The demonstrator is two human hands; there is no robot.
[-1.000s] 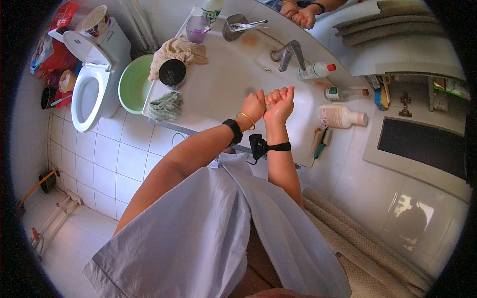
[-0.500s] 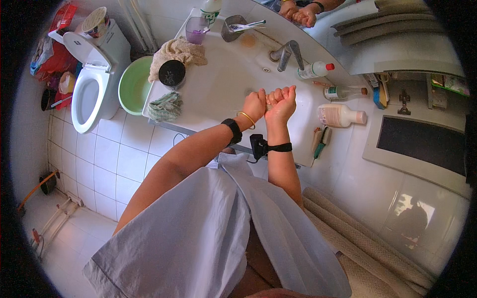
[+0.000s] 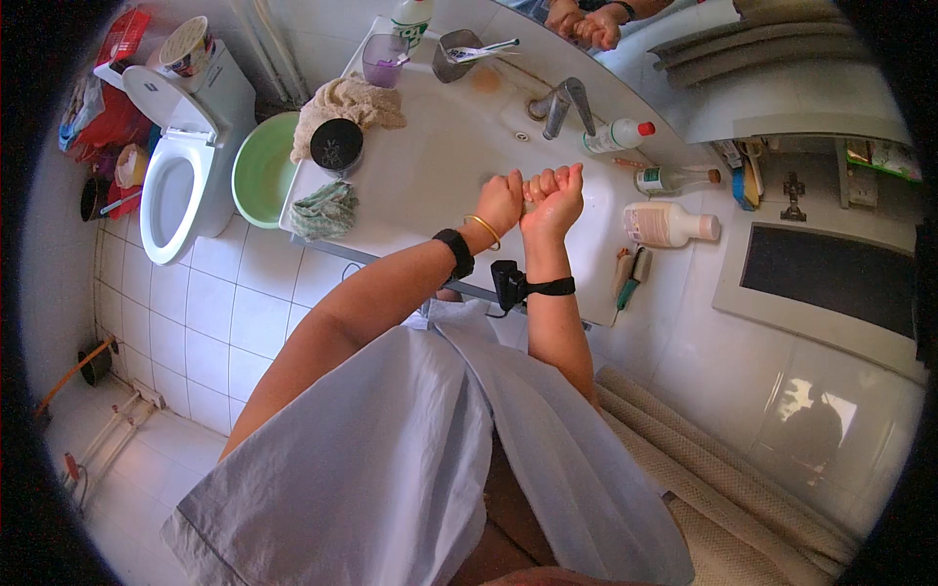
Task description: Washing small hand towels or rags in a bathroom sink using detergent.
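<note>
Over the white washbasin, my left hand and my right hand are pressed side by side, both with curled fingers. A small pale bit shows between them, too little to name. What lies inside either fist, if anything, is hidden. A gold bangle and a black strap are on my left wrist. A black strap with a small black device circles my right wrist. Beyond the hands stands the grey tap; no water can be made out from it.
On the basin's left edge are a black-lidded jar, a beige towel and a green-white cloth. To the right lie a pink-white bottle, a clear bottle and a brush. A green tub stands beside the toilet.
The hands stay pressed together in nearly the same place over the basin. Only a very slight shift of the whole view shows.
</note>
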